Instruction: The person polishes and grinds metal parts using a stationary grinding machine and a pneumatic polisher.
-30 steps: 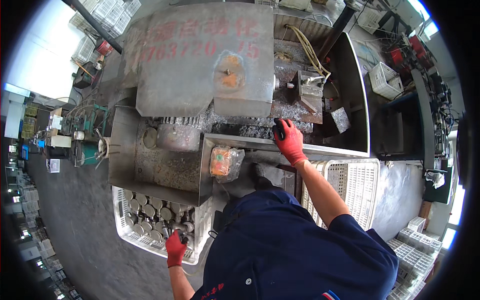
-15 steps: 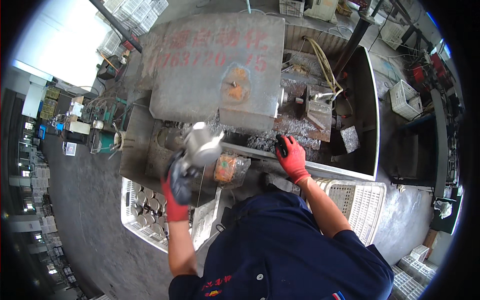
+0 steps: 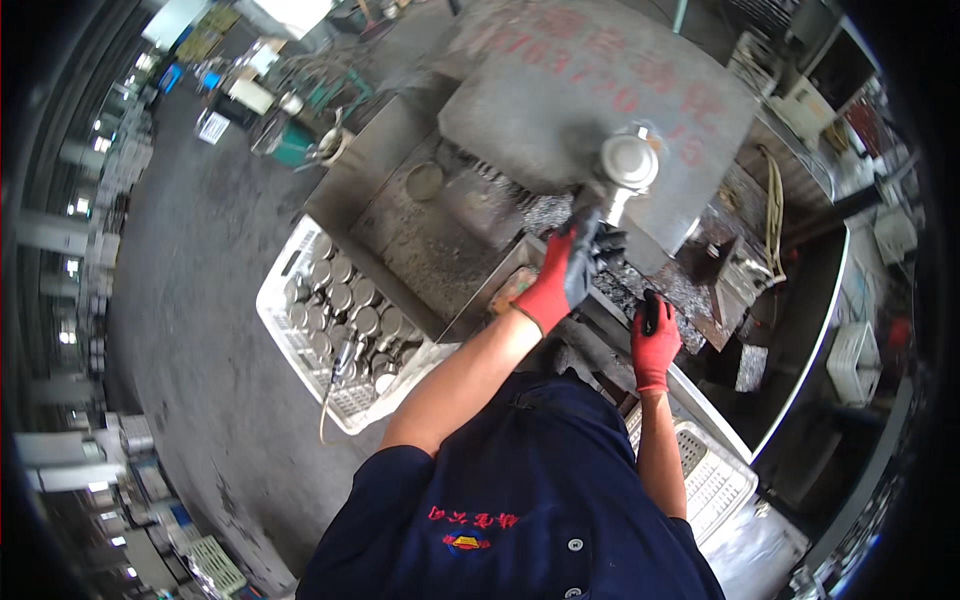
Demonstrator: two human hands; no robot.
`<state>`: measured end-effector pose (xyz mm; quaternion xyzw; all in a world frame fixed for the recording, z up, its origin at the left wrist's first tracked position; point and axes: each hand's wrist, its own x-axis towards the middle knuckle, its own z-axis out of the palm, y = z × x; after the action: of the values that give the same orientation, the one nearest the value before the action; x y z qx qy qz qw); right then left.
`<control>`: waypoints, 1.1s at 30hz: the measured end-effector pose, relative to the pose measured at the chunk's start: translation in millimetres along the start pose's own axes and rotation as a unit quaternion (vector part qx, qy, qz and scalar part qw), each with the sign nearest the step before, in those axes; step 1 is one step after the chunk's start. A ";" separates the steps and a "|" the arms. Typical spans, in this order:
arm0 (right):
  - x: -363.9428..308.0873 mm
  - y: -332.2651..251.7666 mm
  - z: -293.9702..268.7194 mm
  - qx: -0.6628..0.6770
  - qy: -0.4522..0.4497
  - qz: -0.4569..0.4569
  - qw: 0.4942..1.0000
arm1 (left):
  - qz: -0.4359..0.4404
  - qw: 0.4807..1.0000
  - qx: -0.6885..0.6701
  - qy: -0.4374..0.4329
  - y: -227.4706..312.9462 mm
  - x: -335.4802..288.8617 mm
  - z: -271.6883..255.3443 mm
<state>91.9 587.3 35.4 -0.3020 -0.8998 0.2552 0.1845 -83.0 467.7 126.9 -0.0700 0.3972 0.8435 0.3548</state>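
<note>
Metal part (image 3: 630, 165) up in L hand (image 3: 575, 265)

Gloved L hand grips the part's narrow end, round end up, held in front of machine's grey cover (image 3: 600, 90). R hand (image 3: 655, 340) at machine's front edge (image 3: 708, 408), fingers curled; can't tell if grasping anything. More metal pcs (image 3: 342, 297) in white crate (image 3: 275, 290), L side, next to machine's tray (image 3: 385, 265).

Metal workshop: machine (image 3: 575, 100), shavings (image 3: 548, 213), crated metal parts (image 3: 340, 298).

Parts (image 3: 340, 298) lie in the left crate (image 3: 275, 305); a machine (image 3: 560, 110) stands ahead, right of it.
</note>
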 end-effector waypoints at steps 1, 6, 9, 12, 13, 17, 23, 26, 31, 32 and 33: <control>0.5 -2.2 3.7 -0.003 0.004 -0.013 1.000 | 0.042 0.999 -0.013 -0.003 -3.5 -8.5 -6.0; 2.3 -3.9 11.0 0.007 -0.002 -0.072 0.997 | 0.069 0.980 0.170 -0.083 11.7 -80.4 -61.7; 2.3 3.3 8.1 0.024 -0.022 -0.050 0.998 | 0.305 0.863 0.399 0.047 34.6 -135.9 -134.4; 1.1 6.0 9.6 0.009 -0.026 -0.037 0.999 | 0.331 0.747 0.500 0.287 66.4 -187.2 -246.9; 2.4 8.0 10.5 -0.003 -0.022 -0.041 0.999 | 0.358 0.636 0.571 0.376 74.8 -201.6 -286.1; 2.8 9.8 14.2 -0.026 -0.021 -0.016 0.999 | 0.091 0.492 0.736 0.455 104.7 -255.2 -428.9; 2.8 -0.8 18.2 -0.056 -0.015 -0.020 0.998 | -0.076 0.484 0.781 0.387 99.8 -262.5 -523.5; -0.9 5.1 18.1 -0.043 0.013 -0.004 0.999 | -0.103 0.462 0.800 0.369 101.5 -236.3 -523.5; -2.3 5.2 17.1 -0.031 0.066 0.000 0.997 | -0.098 0.496 0.791 0.344 105.7 -227.0 -522.7; -0.6 -4.7 14.9 -0.019 0.056 0.013 0.998 | -0.074 0.528 0.774 0.341 107.2 -236.4 -530.3; -0.5 -3.7 14.3 -0.020 0.059 0.018 0.998 | -0.026 0.529 0.780 0.333 105.6 -242.0 -533.5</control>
<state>83.7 579.5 25.9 -0.3361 -0.8866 0.2225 0.2266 -60.8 -93.3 -70.8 -0.0516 0.9844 0.1037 0.1321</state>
